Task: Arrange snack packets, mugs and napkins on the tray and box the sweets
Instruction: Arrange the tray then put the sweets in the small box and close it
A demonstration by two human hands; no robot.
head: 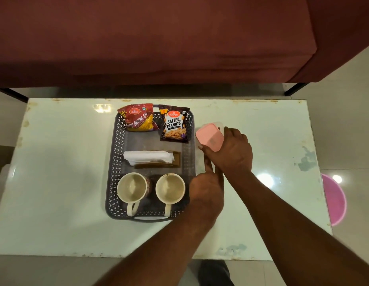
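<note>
A dark perforated tray (115, 162) lies on the white table. At its far end lean a red snack packet (137, 120) and a salted peanuts packet (175, 126). White napkins (148, 156) rest on a brown holder in the middle. Two cream mugs (131, 187) (170, 187) stand at the near end. Right of the tray, my right hand (231, 153) grips a small clear box with a pink lid (209, 138). My left hand (207, 188) reaches under the right hand, fingers extended toward the box's base; what it touches is hidden.
The white table (66, 162) has worn, rusty edges. A maroon sofa (148, 38) stands just beyond its far edge. A pink round tub (334, 199) sits on the floor at the right.
</note>
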